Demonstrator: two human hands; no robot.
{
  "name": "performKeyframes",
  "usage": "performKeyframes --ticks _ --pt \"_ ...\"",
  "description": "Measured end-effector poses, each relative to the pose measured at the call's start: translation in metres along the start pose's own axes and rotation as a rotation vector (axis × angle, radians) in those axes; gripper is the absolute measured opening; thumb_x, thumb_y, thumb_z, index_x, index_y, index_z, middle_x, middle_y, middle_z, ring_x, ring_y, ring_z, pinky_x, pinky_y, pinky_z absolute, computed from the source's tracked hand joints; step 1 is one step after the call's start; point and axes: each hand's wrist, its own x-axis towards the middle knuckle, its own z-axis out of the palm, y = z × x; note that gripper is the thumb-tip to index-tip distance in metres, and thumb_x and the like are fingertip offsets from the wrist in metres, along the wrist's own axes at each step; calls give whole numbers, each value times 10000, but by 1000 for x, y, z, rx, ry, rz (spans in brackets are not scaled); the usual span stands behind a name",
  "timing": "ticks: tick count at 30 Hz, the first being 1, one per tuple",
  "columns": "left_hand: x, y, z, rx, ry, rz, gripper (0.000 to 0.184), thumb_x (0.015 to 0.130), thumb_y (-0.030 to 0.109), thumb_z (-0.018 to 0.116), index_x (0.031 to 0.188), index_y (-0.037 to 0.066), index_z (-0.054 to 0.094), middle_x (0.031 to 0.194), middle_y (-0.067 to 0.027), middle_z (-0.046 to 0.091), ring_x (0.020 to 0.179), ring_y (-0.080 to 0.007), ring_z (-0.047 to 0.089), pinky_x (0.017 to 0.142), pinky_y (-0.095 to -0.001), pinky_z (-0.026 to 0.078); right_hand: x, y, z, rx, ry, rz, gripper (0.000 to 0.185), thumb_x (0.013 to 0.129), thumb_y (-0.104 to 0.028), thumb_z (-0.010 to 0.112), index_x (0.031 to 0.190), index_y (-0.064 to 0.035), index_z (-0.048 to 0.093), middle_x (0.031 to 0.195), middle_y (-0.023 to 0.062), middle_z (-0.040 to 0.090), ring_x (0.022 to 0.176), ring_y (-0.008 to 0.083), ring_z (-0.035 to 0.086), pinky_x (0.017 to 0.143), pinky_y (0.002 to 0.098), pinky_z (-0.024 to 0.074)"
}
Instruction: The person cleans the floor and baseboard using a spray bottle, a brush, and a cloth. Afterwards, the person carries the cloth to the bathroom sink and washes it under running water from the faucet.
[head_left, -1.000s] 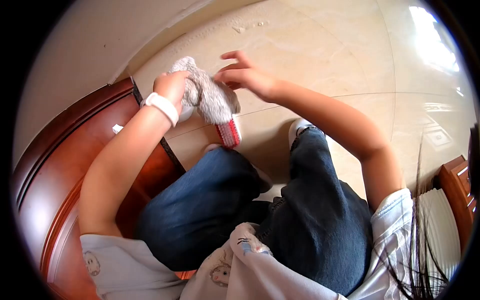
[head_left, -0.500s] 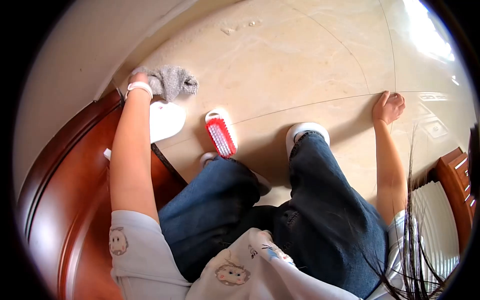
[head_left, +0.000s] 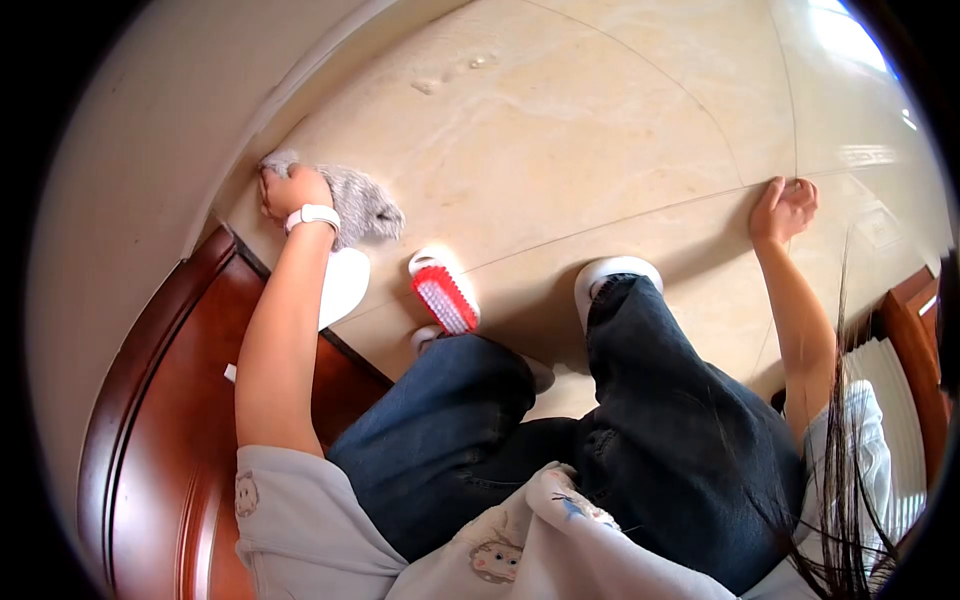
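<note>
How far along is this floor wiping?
Partway, it seems. The scrub brush lies bristles up, out of hand, and the middle of the tiled floor looks mostly clean. The left hand presses the gray cloth down near the wall. Probably left: the small wet-looking marks farther out.

In the upper left of the frame, a fuzzy grey cloth, bunched and creased, flat on the pale floor, partly hidden at its left end. Just left of the centre, a scrubbing brush: red outer bristles around whitish ones, white loop at its upper end. Lies on the floor bristles up, tilted from upper left to lower right, apart from the cloth.
</note>
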Motion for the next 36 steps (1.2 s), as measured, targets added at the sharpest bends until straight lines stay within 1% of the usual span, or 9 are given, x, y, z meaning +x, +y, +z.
performKeyframes --ticks 2,7,11,13,18,21,23,27,36 --pt "-16 14 6 -47 -42 244 403 781 121 473 1163 -2 512 1268 -168 472 1155 -351 427 992 -426 289 1 5 3 -8 27 1 484 831 -356 476 1164 -21 369 1292 173 339 1193 331 307 1001 454 207" --pt "-53 56 33 -54 46 459 412 768 136 517 1164 24 511 1262 -153 466 1132 -377 414 975 -432 296 0 1 5 36 40 9 480 837 -354 471 1167 -22 365 1304 180 318 1203 334 290 1001 464 194" --pt "-94 101 29 -6 -66 794 476 745 170 592 1194 50 492 1299 -68 438 1183 -306 362 955 -474 296 0 2 6 38 42 -7 476 841 -358 465 1166 -23 369 1309 184 312 1206 337 286 1002 468 190" --pt "-105 127 42 -99 -15 855 451 749 158 571 1194 111 520 1273 -18 477 1165 -285 392 951 -505 283 1 1 3 18 23 -3 473 843 -359 465 1164 -24 373 1312 183 310 1205 342 289 1001 472 188" --pt "-96 125 41 -199 -10 1037 433 731 119 540 1163 96 531 1235 -26 486 1114 -282 410 943 -465 306 -1 -3 0 34 23 36 484 841 -365 469 1176 -29 372 1319 179 306 1216 336 285 1011 463 181" --pt "-85 95 27 -261 -18 906 446 723 60 558 1163 66 489 1178 -136 455 1088 -357 401 946 -456 302 -1 1 3 36 20 38 491 837 -371 475 1181 -34 379 1329 173 301 1225 327 287 1025 449 172" --pt "-81 70 21 -274 121 670 464 741 57 554 1191 21 447 1180 -196 424 1088 -391 397 953 -464 305 -1 -3 1 45 35 38 489 836 -374 477 1177 -36 386 1329 164 308 1222 325 292 1031 441 169" --pt "-44 32 18 -114 36 254 479 788 102 529 1230 -32 401 1254 -243 379 1142 -416 362 1000 -459 274 -1 -2 1 48 55 18 480 833 -370 482 1171 -40 395 1318 162 327 1221 327 297 1029 439 178" --pt "-74 81 45 -366 16 690 415 752 78 572 1149 -9 486 1212 -179 436 1096 -380 409 940 -464 321 -1 -3 0 32 34 27 474 835 -338 487 1185 -40 376 1314 166 323 1217 329 291 1005 460 199"
